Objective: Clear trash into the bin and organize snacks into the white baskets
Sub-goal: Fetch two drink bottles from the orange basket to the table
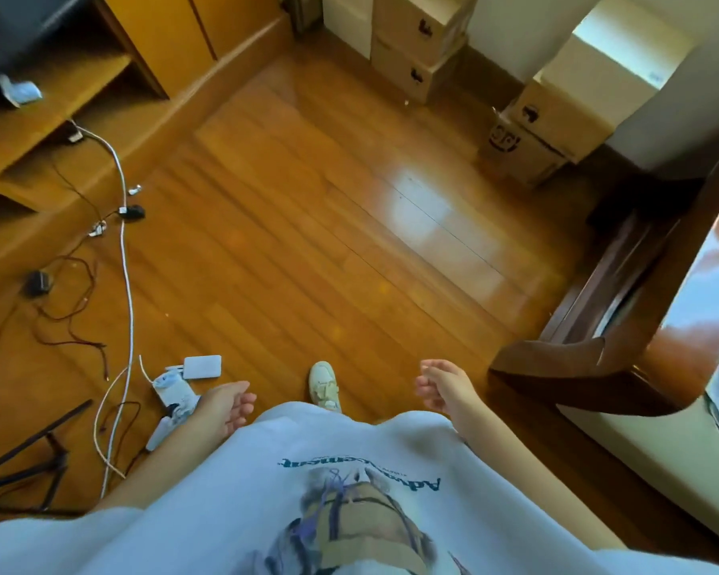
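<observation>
Both hands empty, left hand (225, 404) and right hand (443, 388) loosely curled above wood floor (308, 226); no trash, bin, snacks or white baskets in view; tripping risk: loose cables (121, 242) lie near left of shoe (324, 385)
</observation>
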The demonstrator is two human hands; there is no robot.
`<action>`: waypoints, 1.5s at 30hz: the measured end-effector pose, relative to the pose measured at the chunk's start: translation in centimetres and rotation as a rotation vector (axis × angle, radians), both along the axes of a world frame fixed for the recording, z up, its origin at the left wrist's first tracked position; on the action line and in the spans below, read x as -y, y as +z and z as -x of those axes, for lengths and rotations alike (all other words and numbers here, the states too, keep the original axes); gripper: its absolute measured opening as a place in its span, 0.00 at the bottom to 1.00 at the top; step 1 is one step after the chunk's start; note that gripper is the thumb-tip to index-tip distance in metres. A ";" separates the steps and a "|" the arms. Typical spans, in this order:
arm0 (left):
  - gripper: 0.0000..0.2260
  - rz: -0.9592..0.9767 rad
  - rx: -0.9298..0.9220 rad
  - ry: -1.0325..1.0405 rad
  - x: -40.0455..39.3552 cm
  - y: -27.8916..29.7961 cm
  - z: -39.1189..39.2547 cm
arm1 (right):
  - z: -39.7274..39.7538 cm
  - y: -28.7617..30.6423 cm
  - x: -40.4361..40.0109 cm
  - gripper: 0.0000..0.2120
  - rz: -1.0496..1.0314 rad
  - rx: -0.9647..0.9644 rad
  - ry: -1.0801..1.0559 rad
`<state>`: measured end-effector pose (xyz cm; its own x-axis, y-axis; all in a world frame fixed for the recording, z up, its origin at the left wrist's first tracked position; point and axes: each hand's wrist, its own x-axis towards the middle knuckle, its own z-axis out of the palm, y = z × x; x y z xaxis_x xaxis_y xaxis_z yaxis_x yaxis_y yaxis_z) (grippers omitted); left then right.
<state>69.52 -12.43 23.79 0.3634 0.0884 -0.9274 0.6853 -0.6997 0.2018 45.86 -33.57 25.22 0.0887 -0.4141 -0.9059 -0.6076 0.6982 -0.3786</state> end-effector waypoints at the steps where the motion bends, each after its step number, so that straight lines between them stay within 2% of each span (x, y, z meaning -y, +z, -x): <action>1: 0.07 0.015 0.004 -0.030 0.7 0.1 0.0 | 0.4 -0.1 -0.3 0.05 -0.008 0.004 -0.014; 6: 0.07 0.128 0.043 -0.165 7.1 0.9 -1.7 | 1.1 -1.4 1.2 0.04 -0.027 -0.071 -0.122; 13: 0.06 0.184 0.024 -0.250 19.0 0.2 -6.7 | -2.9 -4.1 11.8 0.04 -0.038 -0.277 -0.118; 17: 0.05 0.175 0.040 -0.116 24.1 0.6 -10.1 | -8.3 -3.6 20.3 0.04 -0.020 -0.269 -0.070; 23: 0.05 0.176 0.100 0.104 28.4 1.3 -15.1 | -19.7 -1.8 30.7 0.05 0.022 -0.112 0.185; 29: 0.06 0.100 0.074 0.396 26.8 1.3 -18.4 | -32.7 -0.4 35.0 0.02 0.069 -0.014 0.537; 34: 0.06 0.085 0.008 0.622 25.0 0.3 -22.3 | -41.7 -0.2 36.7 0.04 0.053 0.058 0.710; 37: 0.05 0.085 0.007 0.677 24.8 -0.5 -26.0 | -46.1 -0.5 37.7 0.08 0.047 0.043 0.735; 40: 0.12 0.125 0.049 0.655 25.3 -1.2 -30.5 | -49.7 -0.6 39.1 0.04 0.029 0.024 0.717; 45: 0.05 0.166 0.047 0.626 28.6 -1.0 -39.5 | -54.6 0.0 41.6 0.02 0.016 -0.007 0.595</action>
